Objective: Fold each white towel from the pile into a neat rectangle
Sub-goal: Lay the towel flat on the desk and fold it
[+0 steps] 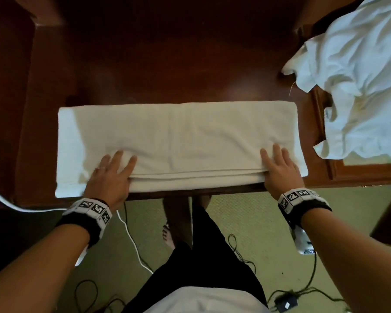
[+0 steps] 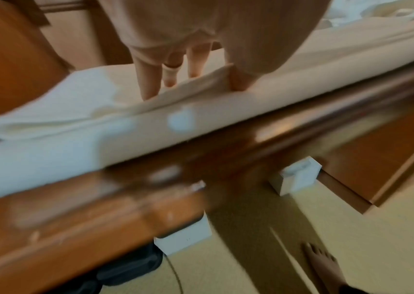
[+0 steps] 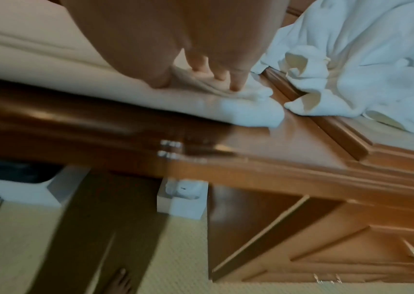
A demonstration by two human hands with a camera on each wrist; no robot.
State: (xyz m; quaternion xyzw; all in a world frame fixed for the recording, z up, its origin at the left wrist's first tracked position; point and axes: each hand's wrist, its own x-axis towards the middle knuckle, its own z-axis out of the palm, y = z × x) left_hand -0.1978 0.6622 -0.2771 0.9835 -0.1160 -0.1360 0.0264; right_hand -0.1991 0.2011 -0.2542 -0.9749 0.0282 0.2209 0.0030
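From the head camera, a white towel point(image 1: 178, 141) lies as a long strip across a dark wooden table point(image 1: 167, 64), with its near edge along the table's front edge. The left hand point(image 1: 110, 175) and the right hand point(image 1: 280, 170) lie on top of it near that edge, one toward each end, with fingers straight and a little spread. The thumbs seem tucked under the top layer. I think the towel has been folded the long way and the hands are about to lift the near layer or press it flat. Next, the strip likely needs folding end to end, with the corners kept lined up so it makes a neat block. The pile point(image 1: 359, 75) of crumpled white towels waits at the far right, on a lighter wooden top. Below the table are a greenish floor point(image 1: 246, 222) and some cables point(image 1: 133, 240). From the left wrist camera, which is blurry, the fingers point(image 2: 150, 79) point down onto the towel and the thumb pushes into a fold at the table's shiny edge. From the right wrist camera, also blurry, the fingers point(image 3: 236, 79) press the towel's bunched corner, and the pile sits just beside it, not quite touching.
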